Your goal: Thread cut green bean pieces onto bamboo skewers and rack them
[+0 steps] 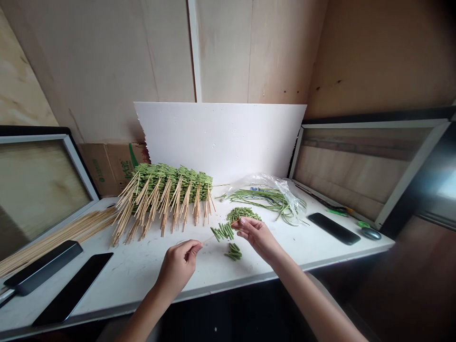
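A: Main item?
B: Thin stick (208, 240), mid-scene, near side, raised over the white table (142, 268). Row of green bean pieces (223, 232) threaded on its right part.
A: Grip?
B: Left hand (179, 263) clamped on stick's near-left end. Right hand (258, 237) pinched at far-right tip; whether a bean piece is caught there too, cannot tell.
A: Around?
B: Small bean pile (234, 252) just nearer, larger pile (244, 213) just beyond. Far left, stacked loaded skewers (171, 187). Far right, long beans (260, 196) in clear bag (262, 179). Right, 1 phone (334, 228), 1 mouse (371, 233).
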A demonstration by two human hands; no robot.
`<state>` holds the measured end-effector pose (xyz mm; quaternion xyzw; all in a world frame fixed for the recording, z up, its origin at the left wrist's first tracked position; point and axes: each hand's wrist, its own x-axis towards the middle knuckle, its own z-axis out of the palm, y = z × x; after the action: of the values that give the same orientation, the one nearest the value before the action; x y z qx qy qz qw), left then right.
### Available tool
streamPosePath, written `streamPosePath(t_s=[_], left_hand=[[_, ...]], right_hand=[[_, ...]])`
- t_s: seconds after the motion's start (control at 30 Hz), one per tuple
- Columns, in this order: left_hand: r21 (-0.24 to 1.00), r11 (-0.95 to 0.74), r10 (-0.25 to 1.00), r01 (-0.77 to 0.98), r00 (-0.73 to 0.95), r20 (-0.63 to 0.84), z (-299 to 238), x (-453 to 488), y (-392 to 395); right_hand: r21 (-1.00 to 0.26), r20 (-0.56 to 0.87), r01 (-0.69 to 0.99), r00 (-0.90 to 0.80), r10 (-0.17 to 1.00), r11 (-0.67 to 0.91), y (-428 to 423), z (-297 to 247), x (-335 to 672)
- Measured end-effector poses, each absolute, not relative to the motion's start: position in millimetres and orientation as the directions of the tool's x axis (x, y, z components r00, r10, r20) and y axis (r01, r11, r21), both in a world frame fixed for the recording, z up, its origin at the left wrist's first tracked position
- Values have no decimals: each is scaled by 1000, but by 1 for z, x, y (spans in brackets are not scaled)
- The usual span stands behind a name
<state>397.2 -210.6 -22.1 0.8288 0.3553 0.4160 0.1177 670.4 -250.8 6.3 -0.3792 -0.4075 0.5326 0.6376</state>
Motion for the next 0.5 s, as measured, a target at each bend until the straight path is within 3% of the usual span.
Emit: streamPosePath(t_s=[0.5], left_hand=[[470,-743,660,476,401,636,-24,397,-210]], right_hand=[[-931,148,-309,163,975,193,-249,3,672]])
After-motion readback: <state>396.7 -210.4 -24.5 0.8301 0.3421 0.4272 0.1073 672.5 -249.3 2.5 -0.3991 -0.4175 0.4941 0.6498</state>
